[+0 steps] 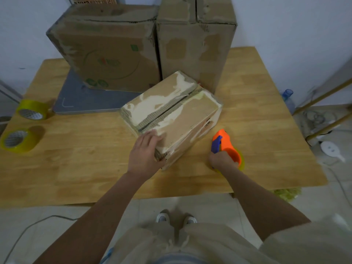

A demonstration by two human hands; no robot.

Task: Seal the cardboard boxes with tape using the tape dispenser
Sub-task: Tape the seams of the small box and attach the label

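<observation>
A light wooden table (pixel 76 159) with a butcher-block grain stands against a pale wall (pixel 285 21); the floor below is pale tile, with a grey cable (pixel 28 231) trailing across it at the left. In the middle of the table lies a small cardboard box (pixel 177 115), turned at an angle, its 2 top flaps meeting along a dark open seam; patches of torn pale paper mark its top. The left hand (pixel 144 151) rests on the box's near corner, fingers loosely together and laid flat over the edge. The right hand (pixel 222 161) grips the orange and blue tape dispenser (pixel 226 145), fingers curled round its handle, just beside the box's near right side and low over the table. Behind stand 2 large cardboard boxes (pixel 106 48), side by side and touching; the left one sits on a grey board (pixel 85 101). At the table's left edge lie 2 rolls of yellowish tape (pixel 32 111), near each other. A blue-capped bottle (pixel 288 100) stands off the right edge; a white power strip (pixel 331 149) lies on the floor there.
</observation>
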